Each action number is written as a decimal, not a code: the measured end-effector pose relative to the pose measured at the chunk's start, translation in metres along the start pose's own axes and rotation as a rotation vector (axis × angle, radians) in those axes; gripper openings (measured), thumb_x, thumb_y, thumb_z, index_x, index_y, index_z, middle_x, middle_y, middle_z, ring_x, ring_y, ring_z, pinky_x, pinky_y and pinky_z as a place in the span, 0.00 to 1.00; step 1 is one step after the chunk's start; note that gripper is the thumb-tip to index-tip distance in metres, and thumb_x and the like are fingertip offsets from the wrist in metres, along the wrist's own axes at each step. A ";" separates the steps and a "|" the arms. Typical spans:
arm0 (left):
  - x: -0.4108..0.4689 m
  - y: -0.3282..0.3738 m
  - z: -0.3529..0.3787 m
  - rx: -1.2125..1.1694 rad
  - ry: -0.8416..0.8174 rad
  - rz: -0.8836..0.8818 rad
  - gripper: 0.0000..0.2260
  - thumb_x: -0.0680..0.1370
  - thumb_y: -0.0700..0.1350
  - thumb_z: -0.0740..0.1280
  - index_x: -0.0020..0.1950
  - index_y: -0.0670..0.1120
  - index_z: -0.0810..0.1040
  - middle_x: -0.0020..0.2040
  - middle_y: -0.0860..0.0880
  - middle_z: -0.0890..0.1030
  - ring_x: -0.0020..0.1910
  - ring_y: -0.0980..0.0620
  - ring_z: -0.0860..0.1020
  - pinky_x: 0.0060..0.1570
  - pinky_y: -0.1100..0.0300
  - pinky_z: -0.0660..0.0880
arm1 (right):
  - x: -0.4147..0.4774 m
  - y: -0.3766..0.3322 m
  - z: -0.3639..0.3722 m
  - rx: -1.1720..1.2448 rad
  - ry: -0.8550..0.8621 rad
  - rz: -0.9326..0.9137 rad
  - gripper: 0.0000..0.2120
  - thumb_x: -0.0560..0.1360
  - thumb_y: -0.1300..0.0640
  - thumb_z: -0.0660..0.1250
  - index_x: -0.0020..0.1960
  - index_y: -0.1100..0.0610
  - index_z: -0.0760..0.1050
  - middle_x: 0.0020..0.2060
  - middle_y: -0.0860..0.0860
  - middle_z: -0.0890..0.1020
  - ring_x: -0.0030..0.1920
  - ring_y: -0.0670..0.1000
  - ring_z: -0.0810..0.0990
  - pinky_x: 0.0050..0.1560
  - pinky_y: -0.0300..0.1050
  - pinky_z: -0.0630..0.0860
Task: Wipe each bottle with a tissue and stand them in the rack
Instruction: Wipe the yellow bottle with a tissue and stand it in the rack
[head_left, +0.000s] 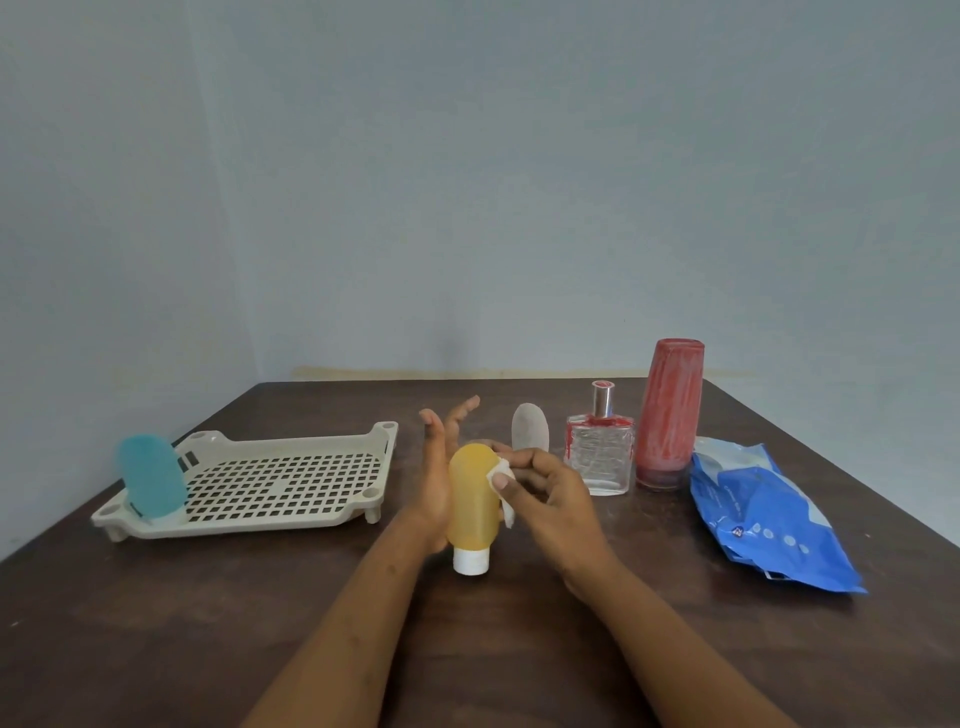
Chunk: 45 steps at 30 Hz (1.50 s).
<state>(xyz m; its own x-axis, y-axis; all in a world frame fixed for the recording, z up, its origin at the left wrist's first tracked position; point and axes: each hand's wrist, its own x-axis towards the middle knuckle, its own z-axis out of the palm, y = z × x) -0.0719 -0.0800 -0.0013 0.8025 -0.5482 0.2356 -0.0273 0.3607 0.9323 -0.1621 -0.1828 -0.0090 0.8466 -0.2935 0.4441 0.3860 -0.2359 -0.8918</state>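
A yellow bottle (472, 499) with a white cap pointing down is at the table's middle. My left hand (435, 467) lies flat against its left side, fingers straight and pointing up. My right hand (550, 499) pinches a white tissue (500, 472) against the bottle's upper right side. A blue bottle (151, 478) stands cap down in the near left corner of the beige perforated rack (291, 478). Behind my hands stands a small grey bottle (529, 427). To its right are a clear glass perfume bottle (600, 457) and a tall red bottle (670, 410).
A blue pack of tissues (763, 514) lies at the right of the dark wooden table (156, 623). The rack sits on the left half of the table. A pale wall stands behind the table's far edge.
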 end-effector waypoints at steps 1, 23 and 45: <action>-0.001 0.001 0.001 0.003 0.008 -0.002 0.38 0.68 0.72 0.45 0.70 0.55 0.70 0.44 0.41 0.81 0.46 0.40 0.79 0.47 0.48 0.77 | 0.000 0.001 -0.001 0.003 -0.006 0.002 0.06 0.75 0.60 0.67 0.51 0.58 0.77 0.54 0.44 0.82 0.51 0.43 0.81 0.52 0.40 0.78; -0.024 0.016 0.027 0.063 0.039 -0.153 0.36 0.78 0.65 0.39 0.38 0.41 0.76 0.28 0.49 0.82 0.29 0.57 0.82 0.28 0.67 0.76 | -0.003 -0.004 0.011 -0.715 0.137 -0.803 0.09 0.73 0.62 0.66 0.52 0.61 0.80 0.50 0.53 0.80 0.56 0.46 0.73 0.63 0.32 0.64; -0.020 0.018 0.018 0.102 0.084 -0.261 0.42 0.72 0.72 0.38 0.42 0.44 0.82 0.38 0.44 0.84 0.42 0.47 0.82 0.48 0.52 0.78 | 0.000 0.000 0.003 -0.625 0.153 -0.478 0.06 0.75 0.59 0.67 0.51 0.54 0.80 0.49 0.45 0.80 0.50 0.37 0.73 0.53 0.24 0.67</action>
<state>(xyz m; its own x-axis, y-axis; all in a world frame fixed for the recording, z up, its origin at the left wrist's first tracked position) -0.0991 -0.0768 0.0156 0.8369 -0.5462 -0.0356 0.1301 0.1355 0.9822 -0.1613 -0.1799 -0.0095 0.5639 -0.1428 0.8134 0.3794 -0.8301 -0.4087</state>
